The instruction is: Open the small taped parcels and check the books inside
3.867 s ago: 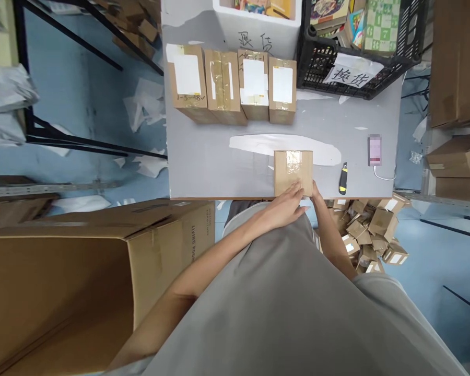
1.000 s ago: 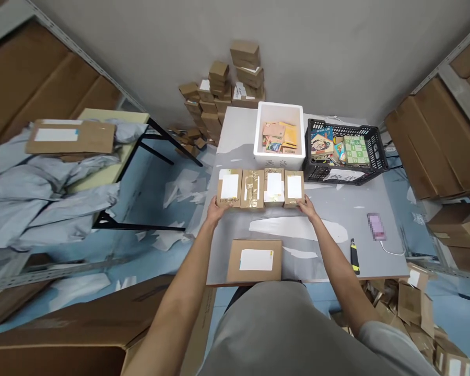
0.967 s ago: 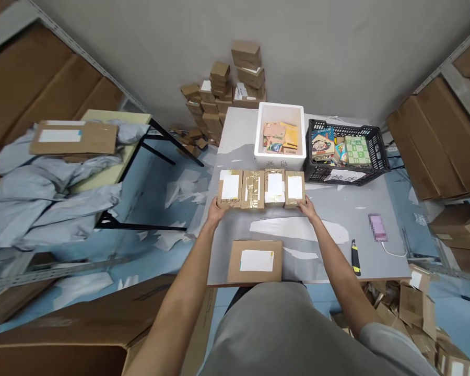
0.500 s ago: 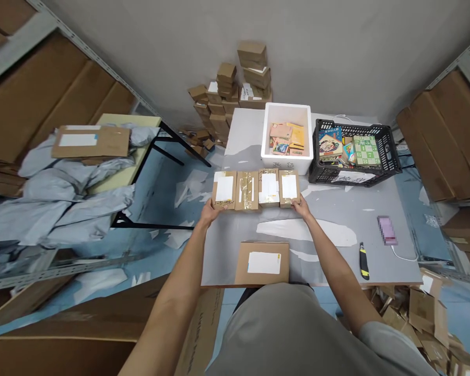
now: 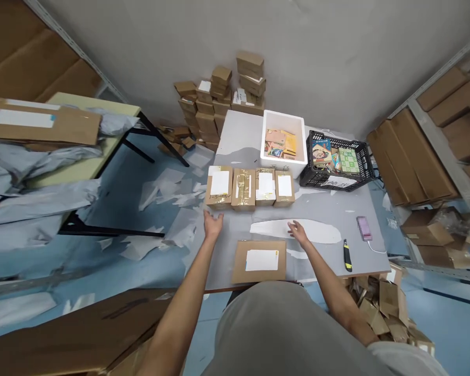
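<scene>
Several small taped cardboard boxes [image 5: 244, 201] stand in a row across the middle of the grey table, white labels on top. Just in front of the leftmost box [image 5: 219, 202], my left hand [image 5: 213, 224] is open, fingers apart, apart from the box. My right hand [image 5: 297, 231] hovers, open and holding nothing, over a white worn patch of the tabletop [image 5: 321, 232]. Between my forearms, near the front edge, lies a flatter cardboard box [image 5: 239, 263] with a white label.
Behind the row stand a white foam box [image 5: 284, 163] and a black crate [image 5: 339, 181], both with books inside. A utility knife [image 5: 347, 256] and a phone [image 5: 364, 228] lie at right. Stacked cartons [image 5: 207, 124] rise by the wall; grey parcels [image 5: 43, 203] fill the left table.
Both hands have let go of the ends of the box row and drawn back toward me. The row stays in place on the table. My view has turned somewhat to the right.
</scene>
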The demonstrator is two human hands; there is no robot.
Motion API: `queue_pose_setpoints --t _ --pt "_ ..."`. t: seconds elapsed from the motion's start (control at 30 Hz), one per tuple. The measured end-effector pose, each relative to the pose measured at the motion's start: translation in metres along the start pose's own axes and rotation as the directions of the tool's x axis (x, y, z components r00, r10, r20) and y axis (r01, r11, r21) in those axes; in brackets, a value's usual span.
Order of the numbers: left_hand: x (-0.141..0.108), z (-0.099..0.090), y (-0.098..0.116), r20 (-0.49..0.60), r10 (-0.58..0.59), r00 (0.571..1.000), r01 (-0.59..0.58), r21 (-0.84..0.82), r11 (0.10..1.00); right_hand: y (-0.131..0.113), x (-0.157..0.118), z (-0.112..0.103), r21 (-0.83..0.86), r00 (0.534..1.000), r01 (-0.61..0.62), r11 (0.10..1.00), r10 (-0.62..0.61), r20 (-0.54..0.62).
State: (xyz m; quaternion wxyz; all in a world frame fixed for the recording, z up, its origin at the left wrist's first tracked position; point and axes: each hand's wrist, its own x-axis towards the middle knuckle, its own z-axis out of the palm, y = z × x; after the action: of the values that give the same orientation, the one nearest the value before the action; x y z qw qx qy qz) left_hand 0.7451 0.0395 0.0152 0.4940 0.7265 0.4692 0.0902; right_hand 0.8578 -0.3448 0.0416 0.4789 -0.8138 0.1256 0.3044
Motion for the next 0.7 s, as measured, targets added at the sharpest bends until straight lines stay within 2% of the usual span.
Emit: queue_pose_setpoints --t 0.07,0.17,0.23,0.3,0.4,0.5,0.6,0.7 --pt "-0.031 0.011 -0.022 0.029 -0.065 0.997 0.066 -0.037 0.997 0.03 -0.039 -0.004 -0.006 0.999 -0.054 0.999 0.054 -0.001" --pt "-0.082 0.027 -0.051 0.139 -0.085 0.987 0.098 -0.087 0.991 0.068 -0.093 -0.006 -0.01 0.993 -0.121 0.993 0.121 -0.011" --pt "-0.111 0.033 -0.067 0.216 -0.083 0.973 0.109 -0.111 0.988 0.086 -0.125 -0.006 -0.008 0.989 -0.146 0.989 0.145 -0.024" --pt "-0.129 0.034 -0.078 0.278 -0.077 0.958 0.116 -0.128 0.985 0.099 -0.152 -0.005 -0.007 0.987 -0.157 0.988 0.156 -0.04" --pt "-0.136 0.031 -0.088 0.341 -0.064 0.938 0.12 -0.144 0.982 0.108 -0.18 -0.004 -0.002 0.987 -0.152 0.988 0.152 -0.061" --pt "-0.124 0.027 -0.089 0.395 -0.052 0.917 0.116 -0.139 0.983 0.107 -0.193 -0.003 -0.001 0.99 -0.109 0.994 0.109 -0.091" --pt "-0.111 0.022 -0.086 0.453 -0.041 0.891 0.101 -0.109 0.989 0.1 -0.188 0.002 -0.017 0.989 -0.064 0.998 0.062 -0.132" --pt "-0.105 0.016 -0.079 0.485 -0.036 0.874 0.074 -0.06 0.995 0.092 -0.171 0.007 0.003 0.991 -0.039 0.999 0.039 -0.13"
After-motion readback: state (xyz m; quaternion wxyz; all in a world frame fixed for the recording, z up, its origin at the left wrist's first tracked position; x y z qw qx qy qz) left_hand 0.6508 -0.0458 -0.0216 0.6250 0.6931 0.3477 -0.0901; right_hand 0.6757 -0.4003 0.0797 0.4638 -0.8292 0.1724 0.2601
